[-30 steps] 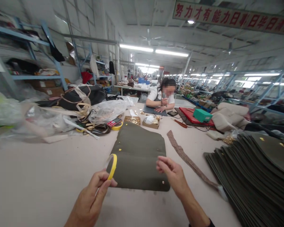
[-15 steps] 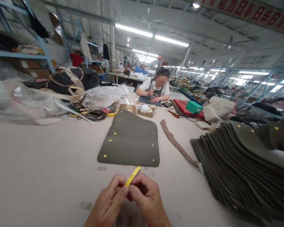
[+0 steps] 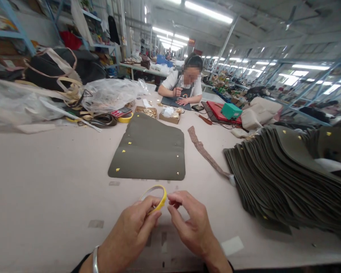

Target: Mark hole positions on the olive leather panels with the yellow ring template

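Note:
A thin roll of yellow tape point(image 3: 162, 201) is pinched between the thumb and fingers of my left hand point(image 3: 130, 223), its ring standing up on edge. Just right of the roll, my right hand point(image 3: 191, 220) is half curled, thumb and fingertips a little apart, with nothing visible in them. Beyond both hands a dark olive panel point(image 3: 150, 148) lies flat on the table. Small yellow tape bits mark its left side, and two small shiny spots show near its right edge.
A fanned stack of olive panels point(image 3: 272, 178) covers the right side. A brown strip point(image 3: 206, 153) lies between stack and panel. Farther back are boxes of gold-coloured parts point(image 3: 170, 115), plastic bags point(image 3: 108, 94), a green box point(image 3: 231, 111) and a person point(image 3: 184, 83) working across the table.
My hands have come apart: the left keeps the tape roll, now turned to show its ring, while the right has moved off to the right. The view has tilted down.

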`<state>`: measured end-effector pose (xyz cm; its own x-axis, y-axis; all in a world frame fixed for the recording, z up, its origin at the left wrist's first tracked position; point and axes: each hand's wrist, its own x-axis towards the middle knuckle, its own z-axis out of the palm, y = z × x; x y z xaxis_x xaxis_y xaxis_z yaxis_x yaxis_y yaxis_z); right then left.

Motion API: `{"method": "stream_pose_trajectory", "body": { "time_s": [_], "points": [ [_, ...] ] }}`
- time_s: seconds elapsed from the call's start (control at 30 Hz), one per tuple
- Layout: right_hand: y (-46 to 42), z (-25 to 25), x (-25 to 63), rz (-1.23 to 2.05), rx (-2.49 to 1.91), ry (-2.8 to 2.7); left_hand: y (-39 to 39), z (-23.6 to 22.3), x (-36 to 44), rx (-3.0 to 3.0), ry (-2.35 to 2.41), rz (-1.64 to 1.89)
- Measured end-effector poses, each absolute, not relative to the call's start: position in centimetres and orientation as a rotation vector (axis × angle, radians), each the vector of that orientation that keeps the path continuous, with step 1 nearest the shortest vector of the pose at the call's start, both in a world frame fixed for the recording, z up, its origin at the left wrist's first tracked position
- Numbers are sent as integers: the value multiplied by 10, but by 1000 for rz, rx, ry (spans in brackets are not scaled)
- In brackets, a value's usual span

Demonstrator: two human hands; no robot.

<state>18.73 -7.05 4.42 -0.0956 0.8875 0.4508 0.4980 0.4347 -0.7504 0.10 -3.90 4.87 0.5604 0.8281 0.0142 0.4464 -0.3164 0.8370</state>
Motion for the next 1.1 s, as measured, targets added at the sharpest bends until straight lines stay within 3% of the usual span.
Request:
{"method": "stream_pose_trajectory", "body": {
  "time_s": [0.87,1.0,1.1],
  "points": [
    [-42,32,189,-19,-1122,-1882,-11,41,23,2653,950,1124],
    [-30,41,197,-8,-1177,-1848,5,46,31,2697,957,1078],
    [-23,46,199,215,-1316,-1680,19,49,39,2748,967,985]
  ]
}}
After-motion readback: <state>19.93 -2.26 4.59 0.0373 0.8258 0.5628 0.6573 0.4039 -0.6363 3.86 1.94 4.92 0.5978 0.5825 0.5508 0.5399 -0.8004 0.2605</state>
